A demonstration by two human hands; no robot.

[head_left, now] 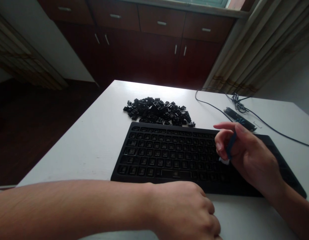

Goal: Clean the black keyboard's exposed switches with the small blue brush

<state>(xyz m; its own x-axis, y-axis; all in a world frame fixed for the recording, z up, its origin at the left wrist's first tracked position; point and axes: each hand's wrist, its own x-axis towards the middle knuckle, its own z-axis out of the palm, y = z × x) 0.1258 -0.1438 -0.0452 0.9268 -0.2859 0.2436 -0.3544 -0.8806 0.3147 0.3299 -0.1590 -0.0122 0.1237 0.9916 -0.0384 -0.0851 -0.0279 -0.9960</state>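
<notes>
A black keyboard [166, 146] without its keycaps lies on the white table, its empty key sockets showing. Over its right part is my right hand [251, 156], fingers curled around a slim blue tool [230, 145]. A whitish end [223, 161] shows below the fingers, close above the keys; I cannot make out the tool's exact kind. My left hand [186, 210] rests in front of the keyboard's near edge, back of the hand up, fingers curled under. What those fingers hold, if anything, is hidden.
Black keycaps [156, 111] lie heaped behind the keyboard. At the back right are a coiled black cable [238, 101], a narrow black piece [240, 119] and a small bent wire [258, 124]. Dark red cabinets [144, 50] stand beyond the white table [77, 150].
</notes>
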